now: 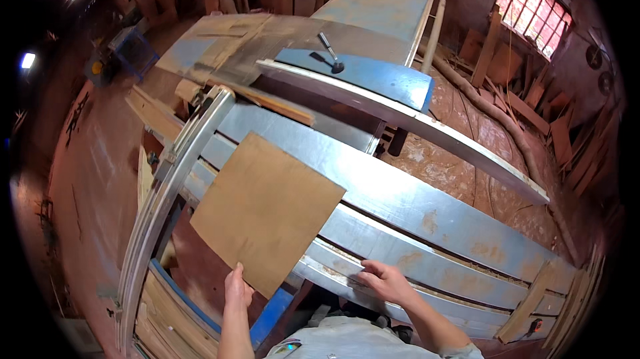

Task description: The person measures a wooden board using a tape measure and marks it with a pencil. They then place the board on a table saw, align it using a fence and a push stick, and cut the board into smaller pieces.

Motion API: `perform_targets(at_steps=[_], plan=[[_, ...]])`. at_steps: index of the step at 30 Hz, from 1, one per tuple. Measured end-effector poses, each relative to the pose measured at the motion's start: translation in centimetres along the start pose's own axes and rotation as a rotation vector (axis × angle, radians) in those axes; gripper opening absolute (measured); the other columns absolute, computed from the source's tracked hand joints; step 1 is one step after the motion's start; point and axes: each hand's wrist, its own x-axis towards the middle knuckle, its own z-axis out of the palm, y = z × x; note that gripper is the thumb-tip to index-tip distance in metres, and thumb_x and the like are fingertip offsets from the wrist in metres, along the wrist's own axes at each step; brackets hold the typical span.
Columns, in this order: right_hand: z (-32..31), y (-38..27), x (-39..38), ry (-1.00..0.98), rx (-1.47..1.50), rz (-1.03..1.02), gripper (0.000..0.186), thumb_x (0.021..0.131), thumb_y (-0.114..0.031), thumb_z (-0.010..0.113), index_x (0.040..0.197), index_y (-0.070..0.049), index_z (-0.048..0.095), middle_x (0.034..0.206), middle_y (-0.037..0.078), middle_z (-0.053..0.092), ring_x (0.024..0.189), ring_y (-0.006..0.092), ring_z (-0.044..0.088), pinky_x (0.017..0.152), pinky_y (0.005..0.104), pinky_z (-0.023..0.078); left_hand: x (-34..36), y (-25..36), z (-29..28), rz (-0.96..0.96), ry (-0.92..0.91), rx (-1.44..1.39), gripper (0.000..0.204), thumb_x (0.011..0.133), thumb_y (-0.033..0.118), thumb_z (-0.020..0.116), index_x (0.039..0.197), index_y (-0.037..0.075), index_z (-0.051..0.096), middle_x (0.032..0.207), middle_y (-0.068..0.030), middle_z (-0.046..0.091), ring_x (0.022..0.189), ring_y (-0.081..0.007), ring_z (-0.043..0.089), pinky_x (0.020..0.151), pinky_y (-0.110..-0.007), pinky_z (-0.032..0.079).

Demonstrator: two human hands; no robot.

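A flat, nearly square brown wooden board point(268, 211) lies slanted over the left part of the metal sliding table point(400, 206), its near corner jutting past the table's edge. My left hand point(237, 288) grips the board's near edge, thumb on top and the other fingers mostly hidden beneath. To the right of the board, my right hand point(389, 284) hovers over or rests on the table's near strip; I cannot tell whether it touches. Nothing is in its loosely bent, parted fingers. Beyond the board's left side runs a long metal fence point(175, 156).
A long pale rail point(400, 112) crosses behind the sliding table, beside a blue plate with a black-based lever point(331, 52). Wood strips point(177, 319) lie at the lower left, and a wooden bar point(530, 302) lies across the table's right end. Offcuts point(527, 109) lean by the far-right wall.
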Motion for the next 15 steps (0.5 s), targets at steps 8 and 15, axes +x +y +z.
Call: perform_targets(at_steps=[8,15], plan=[[8.3,-2.3,7.7,-0.190,0.800,0.194,0.047,0.106,-0.031,0.058,0.139,0.003,0.052,0.119,0.007,0.065,0.096,0.0115,0.062,0.081,0.0283,0.053,-3.8,1.6,3.6,-0.037,-0.082,-0.035,0.043,0.108,0.025,0.049,0.142,-0.001,0.044,0.141,-0.0188,0.056,0.124,-0.0380,0.061,0.094,-0.062,0.054],[10.0,-5.8,11.0,-0.122,0.968,0.320,0.039,0.102,-0.030,0.064,0.134,-0.011,0.053,0.122,0.005,0.065,0.112,0.0210,0.064,0.100,0.0464,0.054,-3.9,0.6,5.0,-0.130,-0.192,-0.016,0.048,0.109,0.026,0.045,0.149,0.002,0.037,0.145,-0.0191,0.054,0.127,-0.0397,0.059,0.096,-0.062,0.054]])
